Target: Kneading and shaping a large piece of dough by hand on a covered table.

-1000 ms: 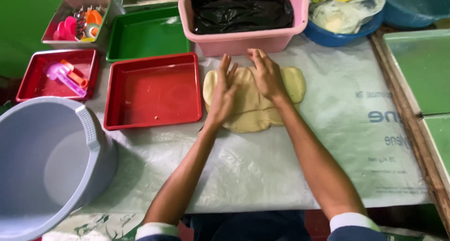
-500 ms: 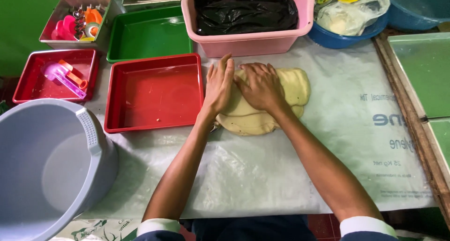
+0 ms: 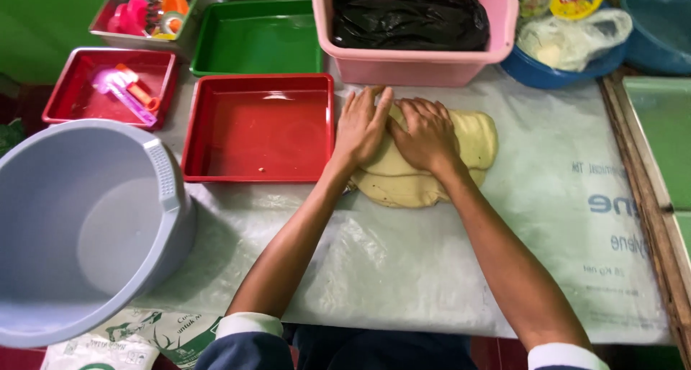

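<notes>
Worktop, head view: a table covered with translucent white plastic sheeting [image 3: 403, 269] bearing printed lettering at 3 o'clock.

Item 1: pale yellow soft dough slab [image 3: 468, 143], lying flat on the sheeting just right of centre, its lower lobe folded out toward 6 o'clock. Surface uneven and lumpy; judged partly worked, with neither a smooth ball nor an even sheet formed so far.

Item 2: left hand [image 3: 362, 127], palm down, fingers extended and close together, pressing on the dough's left edge; it grips nothing.

Item 3: right hand [image 3: 426, 134], fingers curled over the dough's middle, knuckles raised, pressing and gathering rather than lifting. The 2 hands touch side by side.

Item 4: shallow square red plastic tray [image 3: 258, 127], at 9 o'clock of the hands, just beside the left hand, unused apart from a few specks.

Item 5: green plastic tray [image 3: 259, 39], at 11 o'clock, unfilled.

Item 6: pink rectangular plastic tub [image 3: 417, 60] at 12 o'clock, holding a black plastic bag [image 3: 407, 17].

Item 7: large grey round plastic basin [image 3: 79, 226], at 8 o'clock, well apart.

Item 8: smaller red tray [image 3: 72, 89] with pink and orange plastic cutters, at 10 o'clock, untouched.
</notes>
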